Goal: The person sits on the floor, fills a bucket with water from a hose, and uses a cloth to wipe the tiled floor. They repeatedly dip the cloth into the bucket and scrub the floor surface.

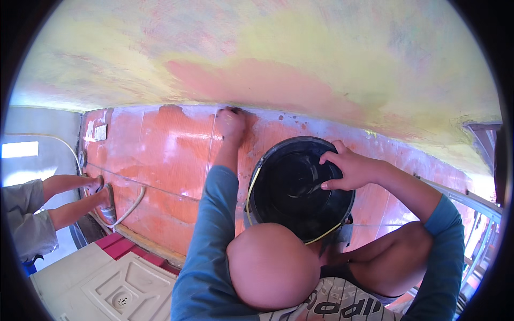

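My left hand (pixel 232 123) is down at the seam between the orange tiled floor (pixel 172 156) and the painted wall (pixel 273 76). It is blurred, and something dark shows at its fingertips; whether that is a held thing I cannot tell. A black plastic bucket (pixel 297 192) stands tilted towards me between my knees, its yellow handle (pixel 253 186) hanging down around the near side. Over its right rim lies my right hand (pixel 355 166), thumb and fingers reaching inside. A little liquid seems to glint at the bottom.
At the left, another person's legs (pixel 68 190) in sandals stand by a pale hose (pixel 132 206). A beige moulded plastic panel (pixel 120 277) with a red strip (pixel 132 250) lies lower left. A metal frame (pixel 474 204) runs along the right. The floor looks wet.
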### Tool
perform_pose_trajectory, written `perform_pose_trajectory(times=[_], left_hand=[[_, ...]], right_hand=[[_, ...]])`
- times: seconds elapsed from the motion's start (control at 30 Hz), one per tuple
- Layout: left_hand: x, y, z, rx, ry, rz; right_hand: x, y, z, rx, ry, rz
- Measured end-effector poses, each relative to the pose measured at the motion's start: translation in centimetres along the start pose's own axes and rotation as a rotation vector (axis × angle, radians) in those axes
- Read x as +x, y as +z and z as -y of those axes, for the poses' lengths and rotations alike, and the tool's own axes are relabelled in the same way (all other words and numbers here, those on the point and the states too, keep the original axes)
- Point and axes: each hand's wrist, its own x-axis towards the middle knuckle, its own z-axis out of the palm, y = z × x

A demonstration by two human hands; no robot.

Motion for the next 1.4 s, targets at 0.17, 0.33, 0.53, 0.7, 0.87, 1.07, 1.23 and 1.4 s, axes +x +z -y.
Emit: perform_pose_trajectory(times=[0.17, 0.33, 0.53, 0.7, 0.87, 1.07, 1.23, 1.4], left_hand=[[-0.9, 1.5, -0.3, 0.084, 0.032, 0.04], [-1.3, 2.2, 1.4, 0.042, 0.188, 0.064], [0.4, -6.5, 3.1, -0.309, -0.256, 0.322], [-5.9, -16.4, -2.5, -0.936, -0.486, 0.829], [-9.8, -20.0, -7.0, -1.181, -0.471, 1.033], [-13.1, -18.2, -10.5, -0.784, 0.013, 1.248], [-20.5, -8.3, -11.4, 0.438, 0.621, 1.082], [-23.3, -2.2, -8.7, 0.729, 0.762, 1.027]], right_hand=[[0.0, -0.4, 0.5, -0.033, 0.016, 0.017], [-0.1, -0.6, 0.3, 0.02, 0.028, 0.031], [-0.4, 0.5, -1.6, 0.03, -0.1, -0.057], [-0.2, 0.2, -2.6, 0.135, -0.067, 0.033], [-0.3, 0.0, -2.8, 0.13, -0.105, 0.012], [-1.4, -0.1, -3.7, 0.249, -0.038, 0.045], [-1.9, -0.1, -3.6, 0.18, -0.023, 0.047], [-2.6, 0.2, -2.9, 0.22, 0.011, 0.031]])
